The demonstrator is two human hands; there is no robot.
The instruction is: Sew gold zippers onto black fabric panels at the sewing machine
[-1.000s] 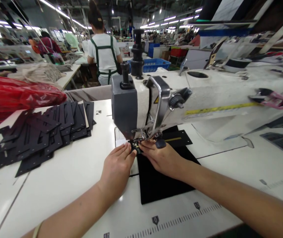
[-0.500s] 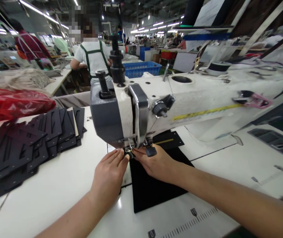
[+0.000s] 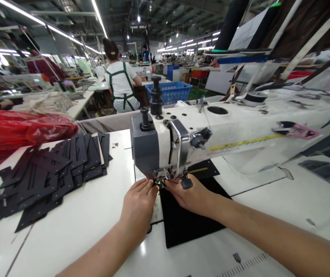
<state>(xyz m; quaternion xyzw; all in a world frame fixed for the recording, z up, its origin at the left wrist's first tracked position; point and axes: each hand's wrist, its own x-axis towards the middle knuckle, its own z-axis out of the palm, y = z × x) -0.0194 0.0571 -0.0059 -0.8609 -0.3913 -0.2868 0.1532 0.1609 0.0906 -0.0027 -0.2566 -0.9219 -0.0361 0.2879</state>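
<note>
A white and grey sewing machine (image 3: 159, 142) stands over the white table. Beneath its needle area, a black fabric panel (image 3: 188, 223) extends toward me. My left hand (image 3: 140, 200) is at the left of the presser foot, fingers together and pressed down, with the fingertips partly hidden by the machine head. From the right, my right hand (image 3: 192, 194) reaches under the head, its fingers together on the panel's upper edge near the foot. What lies between the fingertips is too small to make out. A black strip piece (image 3: 203, 169) with a yellowish line lies behind the right hand.
Black cut pieces (image 3: 52, 173) are heaped at the left, beside a red plastic bag (image 3: 23, 132). Pink-handled snips (image 3: 300, 130) rest on the machine arm. Beyond the table are a blue basket (image 3: 169, 92) and a seated person (image 3: 121, 82).
The camera view has shifted, so the machine and hands appear farther right and a little lower. Both hands stay close beside the presser foot.
</note>
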